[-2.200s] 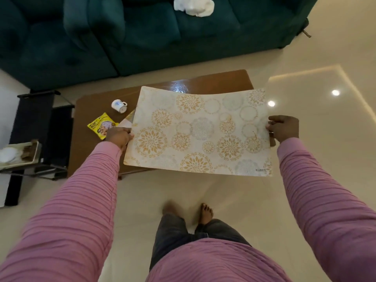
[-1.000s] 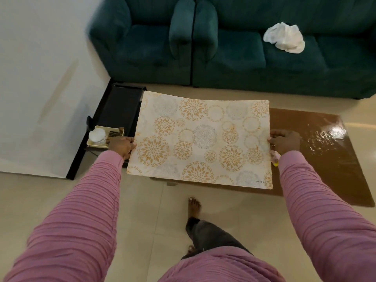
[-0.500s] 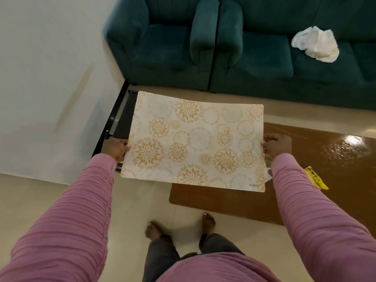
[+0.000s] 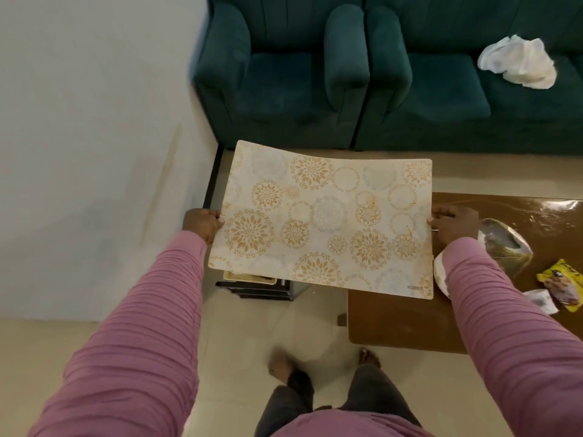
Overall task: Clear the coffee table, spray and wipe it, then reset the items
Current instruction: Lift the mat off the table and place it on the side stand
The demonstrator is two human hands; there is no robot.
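Placemat (image 4: 325,222) further left, shelf (image 4: 258,287) mostly hidden

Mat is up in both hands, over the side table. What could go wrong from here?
1. The placemat hides most of the black side table, and a tray shows beneath its near edge; lowering blind could knock that tray.
2. The left hand and right hand pinch only the short edges and the sheet bows, so it may slip.
3. The right sleeve lies close to the crinkled bag on the coffee table; a swing could sweep it off.
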